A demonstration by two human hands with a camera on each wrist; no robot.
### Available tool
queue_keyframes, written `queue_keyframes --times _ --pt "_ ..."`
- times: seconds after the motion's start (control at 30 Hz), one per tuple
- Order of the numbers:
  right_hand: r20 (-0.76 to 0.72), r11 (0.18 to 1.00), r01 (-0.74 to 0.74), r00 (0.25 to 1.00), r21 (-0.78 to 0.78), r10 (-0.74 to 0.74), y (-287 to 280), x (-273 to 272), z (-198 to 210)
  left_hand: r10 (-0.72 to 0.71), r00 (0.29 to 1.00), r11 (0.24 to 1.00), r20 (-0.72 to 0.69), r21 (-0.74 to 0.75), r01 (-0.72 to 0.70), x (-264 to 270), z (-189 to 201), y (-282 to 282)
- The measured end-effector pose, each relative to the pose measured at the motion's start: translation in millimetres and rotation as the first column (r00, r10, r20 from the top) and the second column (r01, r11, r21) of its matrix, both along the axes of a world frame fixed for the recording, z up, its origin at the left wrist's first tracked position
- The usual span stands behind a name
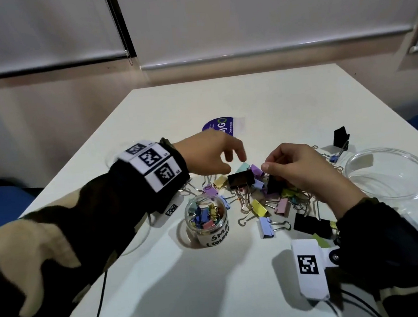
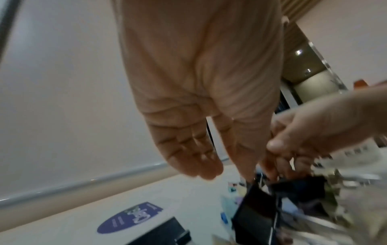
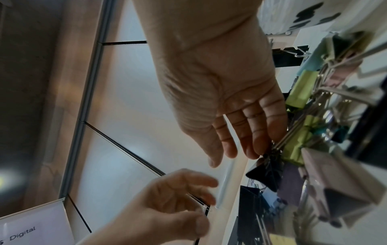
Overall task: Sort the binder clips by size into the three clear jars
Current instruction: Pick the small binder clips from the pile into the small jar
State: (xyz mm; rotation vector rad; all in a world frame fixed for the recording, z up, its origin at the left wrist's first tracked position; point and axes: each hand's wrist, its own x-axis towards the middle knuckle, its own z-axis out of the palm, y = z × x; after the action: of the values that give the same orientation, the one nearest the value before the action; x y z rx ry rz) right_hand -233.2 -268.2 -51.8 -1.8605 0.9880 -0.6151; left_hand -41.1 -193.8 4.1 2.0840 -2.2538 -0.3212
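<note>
while my right hand [image 1: 304,169] pinched a small black clip [image 1: 274,184] | left hand [image 1: 210,153] hung loose, empty | big black clip [image 1: 241,178] lay crosswise just under left fingertips, nearer them

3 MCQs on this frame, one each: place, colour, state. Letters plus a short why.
1. Where does the labelled small jar stand?
A. at the table's far edge
B. near the person, left of the loose clip pile
C. inside the wide clear jar

2. What colour is the clip the right hand pinches?
A. black
B. pink
C. yellow

3. The left hand is:
A. gripping the small jar
B. flat on the table
C. above the pile, holding nothing

Answers: 1 B, head view shows it there. 2 A, black clip under the fingertips. 3 C, fingers loose, nothing in them.
</note>
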Motion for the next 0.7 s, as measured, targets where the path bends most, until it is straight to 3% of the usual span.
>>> queue_keyframes --times 0.13,0.33,0.53,0.7 --pt "-0.013 1.000 0.006 1.000 -0.028 -0.006 -1 1 0 -0.153 0.973 0.970 0.172 0.214 0.115 -10 -18 -22" --pt "-0.028 0.999 0.008 1.000 -0.031 -0.009 -2 1 0 -0.294 0.918 0.954 0.266 0.142 0.265 -14 -30 -34" --pt "-0.006 1.000 0.011 1.000 0.029 -0.011 -1 0 1 -0.096 0.993 0.993 0.062 0.079 0.091 3 -17 -37" --pt "0.009 0.999 0.005 1.000 0.048 -0.006 2 0 4 -0.014 0.997 0.987 -0.076 0.157 0.026 3 -18 -35"
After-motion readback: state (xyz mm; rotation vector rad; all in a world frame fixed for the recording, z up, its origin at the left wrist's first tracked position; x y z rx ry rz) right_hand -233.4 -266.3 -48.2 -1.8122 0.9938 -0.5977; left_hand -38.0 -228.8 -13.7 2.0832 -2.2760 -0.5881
